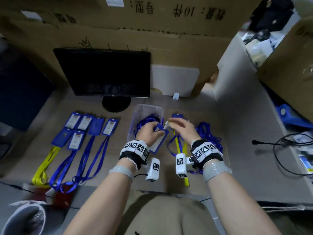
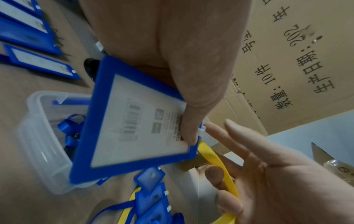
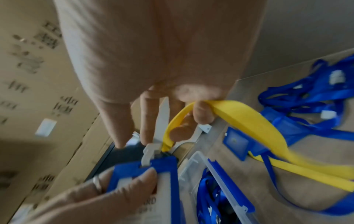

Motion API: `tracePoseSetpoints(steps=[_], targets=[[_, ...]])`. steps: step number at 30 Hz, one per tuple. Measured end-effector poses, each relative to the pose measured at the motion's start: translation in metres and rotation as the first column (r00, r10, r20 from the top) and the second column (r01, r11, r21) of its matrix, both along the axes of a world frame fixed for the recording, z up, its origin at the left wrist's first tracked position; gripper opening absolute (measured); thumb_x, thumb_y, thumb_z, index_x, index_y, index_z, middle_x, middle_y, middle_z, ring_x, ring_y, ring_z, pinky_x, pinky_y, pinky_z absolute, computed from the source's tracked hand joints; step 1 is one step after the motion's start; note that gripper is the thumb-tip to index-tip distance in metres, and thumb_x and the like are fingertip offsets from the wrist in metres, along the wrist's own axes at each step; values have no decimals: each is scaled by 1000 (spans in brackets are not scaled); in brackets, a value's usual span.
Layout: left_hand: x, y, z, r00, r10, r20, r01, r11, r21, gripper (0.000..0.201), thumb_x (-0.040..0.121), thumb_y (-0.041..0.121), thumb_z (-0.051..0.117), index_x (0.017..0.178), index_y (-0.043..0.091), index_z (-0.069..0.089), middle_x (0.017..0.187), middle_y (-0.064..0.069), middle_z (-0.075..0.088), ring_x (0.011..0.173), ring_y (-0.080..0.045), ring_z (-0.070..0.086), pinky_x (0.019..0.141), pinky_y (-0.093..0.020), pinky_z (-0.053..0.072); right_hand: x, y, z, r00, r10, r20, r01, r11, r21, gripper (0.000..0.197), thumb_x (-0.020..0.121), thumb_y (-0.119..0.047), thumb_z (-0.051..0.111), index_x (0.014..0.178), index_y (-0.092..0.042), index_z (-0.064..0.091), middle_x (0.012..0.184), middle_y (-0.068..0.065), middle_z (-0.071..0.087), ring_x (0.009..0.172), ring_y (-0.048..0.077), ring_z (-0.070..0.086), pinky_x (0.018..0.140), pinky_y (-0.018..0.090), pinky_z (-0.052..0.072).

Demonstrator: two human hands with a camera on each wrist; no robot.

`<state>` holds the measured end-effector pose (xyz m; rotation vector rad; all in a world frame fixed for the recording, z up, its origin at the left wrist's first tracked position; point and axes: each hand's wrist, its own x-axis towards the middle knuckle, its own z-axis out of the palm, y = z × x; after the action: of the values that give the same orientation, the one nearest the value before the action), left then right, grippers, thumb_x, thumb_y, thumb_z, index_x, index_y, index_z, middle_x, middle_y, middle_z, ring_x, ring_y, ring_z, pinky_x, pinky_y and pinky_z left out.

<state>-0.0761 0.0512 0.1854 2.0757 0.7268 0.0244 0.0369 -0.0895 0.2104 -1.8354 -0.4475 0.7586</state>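
Note:
My left hand grips a blue badge holder with a white barcoded card inside, held above the clear plastic box. The right hand pinches the white clip of a yellow lanyard at the holder's top slot, and two of its fingers curl round the strap. In the head view the yellow lanyard hangs down to the desk under my right wrist. The clip touches the holder's top edge; whether it is latched cannot be told.
Several finished blue badges with blue and yellow lanyards lie in rows at the left. Loose blue lanyards are piled at the right. A black monitor stands behind, cardboard boxes beyond. Black cables lie far right.

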Motion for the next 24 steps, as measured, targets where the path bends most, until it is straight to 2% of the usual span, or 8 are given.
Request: tracePoseSetpoints(steps=[4, 8, 10, 12, 16, 18, 21, 24], targets=[[-1, -15, 9, 999, -6, -40, 8, 998, 61, 25, 76, 49, 71, 96, 34, 67, 85, 11, 70, 85, -13, 66, 74, -32, 52, 7, -5, -7, 963, 212, 166, -212, 977, -17, 21, 93, -12, 63, 111, -10, 72, 103, -1, 72, 93, 3, 63, 76, 1, 43], [-7, -27, 21, 992, 81, -94, -57, 972, 229, 25, 78, 55, 68, 83, 32, 58, 79, 9, 64, 81, -16, 61, 67, -31, 41, 15, -8, -10, 942, 333, 26, -332, 943, -29, 20, 90, -29, 68, 108, -21, 73, 99, -14, 71, 93, -6, 61, 73, 9, 49], [-9, -30, 24, 985, 120, -127, -81, 957, 278, 34, 78, 61, 65, 89, 30, 59, 83, 6, 66, 83, -18, 60, 70, -33, 45, 13, -6, -14, 924, 382, -2, -382, 924, -31, 22, 88, -31, 70, 108, -22, 72, 98, -17, 69, 94, -6, 61, 77, 11, 48], [-12, -32, 25, 977, 149, -151, -98, 949, 301, 36, 79, 59, 65, 98, 29, 61, 91, 4, 69, 89, -18, 63, 74, -33, 48, 8, -1, -21, 926, 376, 31, -375, 927, -26, 20, 89, -28, 69, 105, -17, 75, 95, -13, 71, 94, -2, 63, 81, 10, 46], [-27, -26, 27, 942, 205, -267, -110, 938, 329, 24, 81, 44, 68, 92, 24, 59, 92, 1, 68, 94, -24, 64, 77, -35, 50, 5, 6, -33, 962, 249, 113, -256, 965, 55, 11, 88, -24, 70, 94, -21, 78, 91, -7, 75, 93, 5, 68, 87, 22, 51], [-39, -17, 20, 924, 249, -291, -174, 950, 260, 32, 79, 43, 70, 107, 29, 61, 104, 0, 70, 102, -24, 65, 86, -38, 53, 11, 12, -33, 973, 205, 103, -215, 972, 95, 8, 88, -20, 69, 89, -23, 77, 85, -3, 75, 85, 8, 68, 83, 23, 51], [-47, -10, 17, 971, 205, -127, -204, 979, 21, 60, 81, 38, 72, 136, 37, 48, 133, 4, 60, 123, -14, 55, 105, -37, 44, 9, 24, -28, 964, 246, 103, -254, 964, 80, 6, 87, -19, 71, 85, -19, 77, 77, -1, 75, 74, 6, 66, 79, 22, 51], [-41, -3, 21, 991, 120, -56, -126, 984, -124, 48, 84, 32, 72, 130, 25, 57, 125, 0, 65, 116, -12, 59, 104, -38, 46, -5, 36, -25, 952, 293, 88, -299, 953, 56, 4, 84, -20, 75, 81, -20, 78, 74, -10, 74, 70, -1, 65, 69, 14, 51]])
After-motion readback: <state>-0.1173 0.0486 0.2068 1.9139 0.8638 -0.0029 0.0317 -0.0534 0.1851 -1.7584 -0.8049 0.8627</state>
